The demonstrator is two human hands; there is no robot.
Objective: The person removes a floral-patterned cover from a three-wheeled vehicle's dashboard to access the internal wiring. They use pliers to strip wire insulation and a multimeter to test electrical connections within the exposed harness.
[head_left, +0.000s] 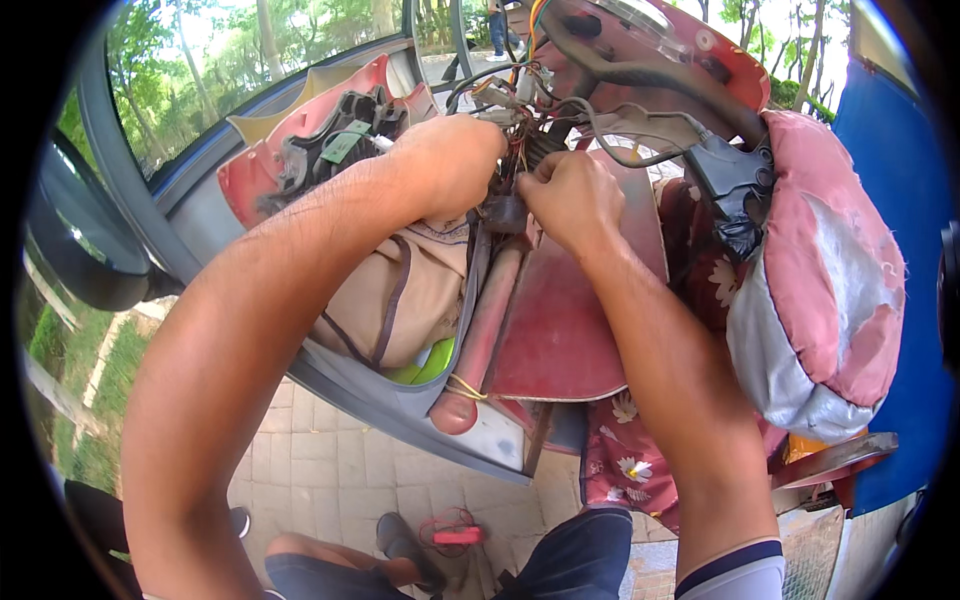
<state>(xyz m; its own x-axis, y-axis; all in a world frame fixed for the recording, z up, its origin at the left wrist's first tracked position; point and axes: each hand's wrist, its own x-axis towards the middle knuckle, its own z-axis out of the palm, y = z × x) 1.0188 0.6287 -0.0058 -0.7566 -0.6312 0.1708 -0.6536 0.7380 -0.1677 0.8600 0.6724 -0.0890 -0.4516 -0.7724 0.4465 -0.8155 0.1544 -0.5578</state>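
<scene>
Pale paving (pixel 335 445) under red panel (pixel 565 325), trees (pixel 268 35) beyond, left hand (pixel 452 165), grip hidden, right hand (pixel 578 200) pinching wires (pixel 521 142)

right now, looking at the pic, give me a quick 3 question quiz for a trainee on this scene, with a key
1. What shows between the left hand and the right hand?
2. True or false: the pink and silver pad is left of the beige bag.
3. The red device lies on: a) the bag, b) the paving, c) the mirror.

Key: 1. Wires. 2. False, it is to the right. 3. b.
</scene>
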